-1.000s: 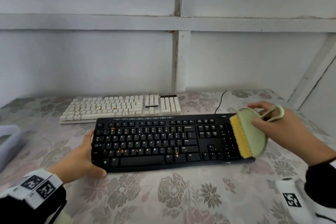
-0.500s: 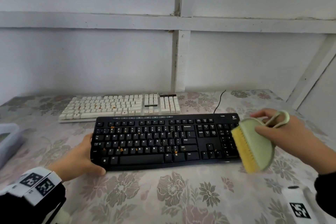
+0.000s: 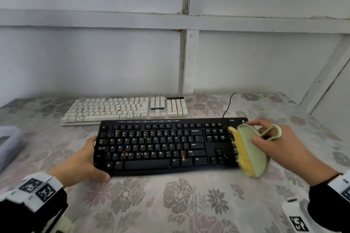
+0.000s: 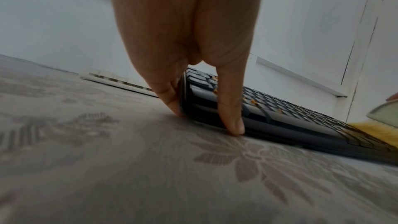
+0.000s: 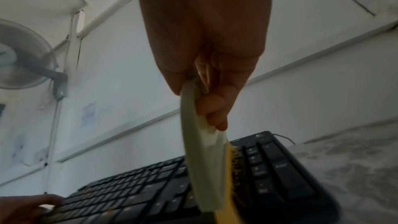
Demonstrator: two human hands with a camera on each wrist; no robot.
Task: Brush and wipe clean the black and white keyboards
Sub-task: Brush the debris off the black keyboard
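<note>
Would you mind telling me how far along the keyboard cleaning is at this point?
Nothing looks finished. In hand: the right hand holds the brush, bristles on the number-pad end of the black keyboard, while the left hand steadies its other end. Left: orange crumbs dot its letter keys, the white keyboard behind also shows crumbs, and no wiping cloth is visible.

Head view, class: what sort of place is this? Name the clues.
Probably a plain indoor room, not an office: a table under a floral cloth, a white panelled wall, and a wall-mounted fan.
</note>
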